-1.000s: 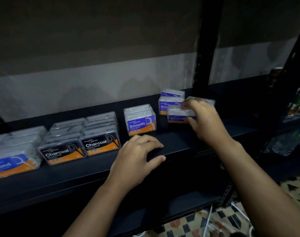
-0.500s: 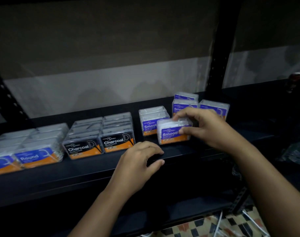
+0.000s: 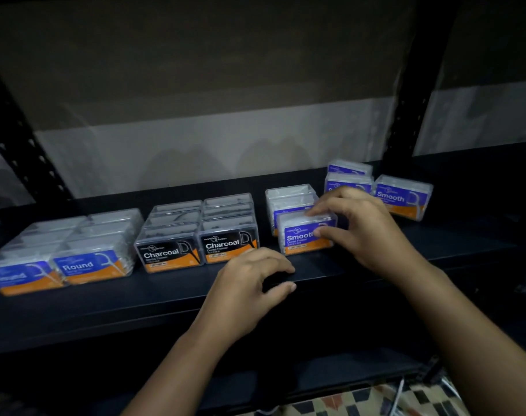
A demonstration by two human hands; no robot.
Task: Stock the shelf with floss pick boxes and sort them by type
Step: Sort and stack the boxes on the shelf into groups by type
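On the dark shelf [image 3: 376, 262] in front of you, your right hand [image 3: 364, 229] grips a clear box labelled Smooth [image 3: 300, 235], fingers curled over its top and thumb against its front face at the right end. The box stands upright on the shelf with its purple and orange label towards you, right in front of two more clear boxes [image 3: 288, 199] lined up behind it; whether it touches them cannot be told. Your left hand [image 3: 249, 289] holds nothing: its curled fingertips rest on the shelf near the front edge, thumb out to the right, just in front of the Charcoal boxes [image 3: 195, 235]. Those black-labelled boxes sit in two rows side by side, running back from the front, to the left of the box you hold. Farther left, the Round boxes [image 3: 75, 253] with blue and orange labels fill another block of two rows; the nearest left label is blurred. Behind your right hand, a second Smooth box [image 3: 403, 196] stands alone at the right, and next to it two more purple-labelled boxes [image 3: 346, 175] stand one behind the other, partly hidden by your fingers. A black post [image 3: 418, 85] of the rack rises behind them. Patterned floor tiles [image 3: 361, 403] show at the bottom right.
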